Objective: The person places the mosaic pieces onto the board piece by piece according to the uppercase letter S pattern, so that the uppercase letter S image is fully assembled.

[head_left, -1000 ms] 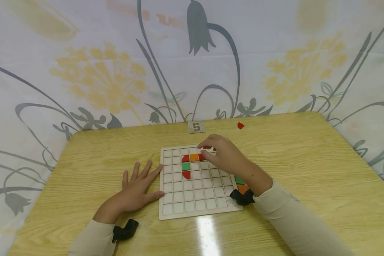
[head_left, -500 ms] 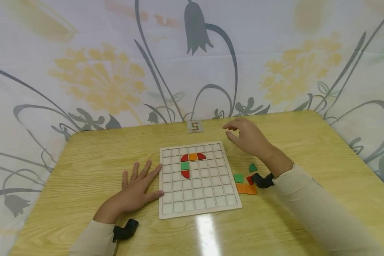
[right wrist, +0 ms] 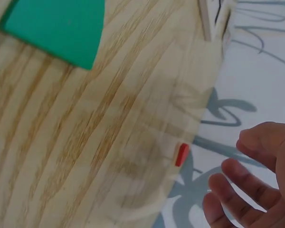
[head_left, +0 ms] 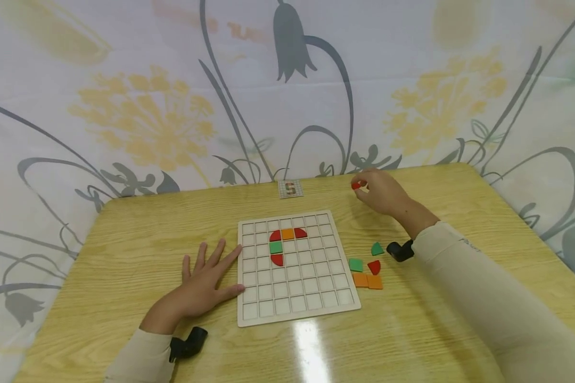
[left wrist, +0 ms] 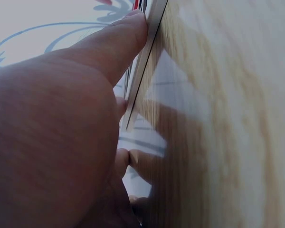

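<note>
Counter point(head_left: 139, 239): pale yellow wood grain; one streak of glare point(head_left: 310, 354), nearer the person than both hands.

Backdrop point(head_left: 249, 122): white, printed with grey bellflowers and yellow flower heads; beyond both hands, along the counter's far edge.

Left hand point(head_left: 206, 290): palm down on the counter, fingers spread, forefinger and thumb touching the grid board's edge.

Right hand point(head_left: 383, 194): thumb and fingers parted, gripping nothing in the right wrist view; at the counter's far side.

Far red piece point(head_left: 355, 186): just by the right hand's fingertips, lying on the counter with a visible gap in the right wrist view.

Grid board point(head_left: 311, 287): pale, square-celled, between the hands, nearer the person than the right hand. In its cells, ahead and right of the left hand: a row of red quarter-round point(head_left: 275, 235), orange square point(head_left: 287, 234) and second red quarter-round point(head_left: 300, 233); below the row's left end, a green square point(head_left: 276, 247), then a third red quarter-round point(head_left: 277, 260).

Loose pieces, on the near side of the right hand, right of the board: green quarter-round point(head_left: 377, 249), loose green square point(head_left: 356, 265), loose red quarter-round point(head_left: 374, 267), two orange squares point(head_left: 360, 280) side by side.

Pattern card point(head_left: 290, 189): left of the right hand, marked with an S shape.
</note>
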Motion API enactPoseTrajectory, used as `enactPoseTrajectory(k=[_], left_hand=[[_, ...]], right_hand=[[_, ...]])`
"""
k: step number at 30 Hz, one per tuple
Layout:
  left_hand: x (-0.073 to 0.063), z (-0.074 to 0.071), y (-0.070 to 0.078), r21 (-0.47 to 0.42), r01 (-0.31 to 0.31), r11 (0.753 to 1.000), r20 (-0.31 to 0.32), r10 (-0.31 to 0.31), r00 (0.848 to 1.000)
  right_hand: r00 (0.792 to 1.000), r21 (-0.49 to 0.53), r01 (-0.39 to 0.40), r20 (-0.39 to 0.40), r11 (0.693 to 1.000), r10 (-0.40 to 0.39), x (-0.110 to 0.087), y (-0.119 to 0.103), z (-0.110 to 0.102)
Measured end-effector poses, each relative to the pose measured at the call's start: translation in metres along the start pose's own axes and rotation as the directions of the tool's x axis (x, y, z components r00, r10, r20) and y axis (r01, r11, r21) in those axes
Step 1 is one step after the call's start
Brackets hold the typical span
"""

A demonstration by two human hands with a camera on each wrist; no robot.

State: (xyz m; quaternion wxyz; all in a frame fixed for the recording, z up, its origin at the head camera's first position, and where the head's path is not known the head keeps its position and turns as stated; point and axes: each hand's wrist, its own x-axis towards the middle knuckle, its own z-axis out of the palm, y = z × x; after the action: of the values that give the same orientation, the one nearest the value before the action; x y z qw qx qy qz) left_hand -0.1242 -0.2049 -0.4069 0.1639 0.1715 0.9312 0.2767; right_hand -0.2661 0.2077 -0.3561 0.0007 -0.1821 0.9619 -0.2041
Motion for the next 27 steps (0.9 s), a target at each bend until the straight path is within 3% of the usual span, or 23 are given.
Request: enactPoseTrajectory(k=[12, 27], left_hand=[[0.0, -0.002, -0.001, -0.004, -0.007, 1.0, -0.002, 0.007, 1.0], [0.002, -0.001, -0.001, 0.004, 0.005, 1.0, -0.007, -0.005, 1.0]], right_hand=[[0.985, -0.071, -0.119, 0.114, 0.99, 0.126, 0.022, 0.013, 0.004], [0.984, -0.089, -0.097, 0.144, 0.991, 0.109, 0.036, 0.024, 0.009]])
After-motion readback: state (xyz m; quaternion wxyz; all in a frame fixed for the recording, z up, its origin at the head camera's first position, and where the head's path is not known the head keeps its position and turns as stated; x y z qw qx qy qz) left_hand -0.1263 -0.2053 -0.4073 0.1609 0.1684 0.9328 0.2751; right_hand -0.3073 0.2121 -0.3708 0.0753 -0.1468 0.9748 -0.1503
